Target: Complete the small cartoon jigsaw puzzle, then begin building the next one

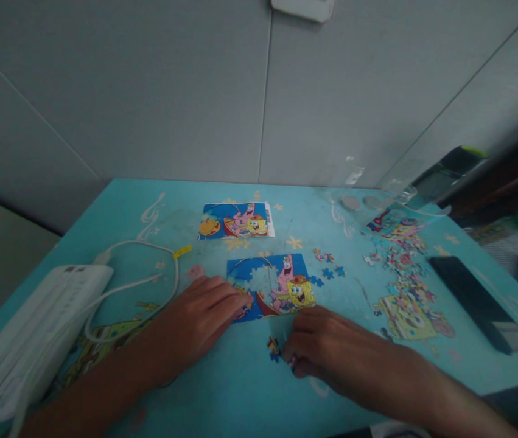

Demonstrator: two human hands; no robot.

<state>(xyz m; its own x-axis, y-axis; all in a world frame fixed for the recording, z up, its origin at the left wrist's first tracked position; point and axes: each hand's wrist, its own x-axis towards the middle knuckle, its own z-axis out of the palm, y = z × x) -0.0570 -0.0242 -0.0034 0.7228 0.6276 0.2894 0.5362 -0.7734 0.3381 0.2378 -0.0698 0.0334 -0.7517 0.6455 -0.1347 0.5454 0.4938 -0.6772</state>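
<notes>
A partly assembled cartoon jigsaw puzzle [293, 286] lies on the light blue table, with a gap through its middle and left part where the table shows. My left hand [210, 304] rests with flat, extended fingers on the puzzle's left edge and covers some of it. Just below the puzzle's lower right edge, my right hand [313, 340] is pinched around a small puzzle piece [292, 362], mostly hidden by the fingers. Beside those fingertips sits a loose puzzle piece [274, 348]. Several blue pieces [328, 274] lie right of the puzzle. Behind it is a matching picture card [243, 220].
A white power strip [42, 334] with a looping cable [176, 274] occupies the left side. At right are a heap of puzzle pieces [405, 261], a dark oblong case [478, 301] and clear containers [400, 194]. A grey wall [171, 91] borders the table's back.
</notes>
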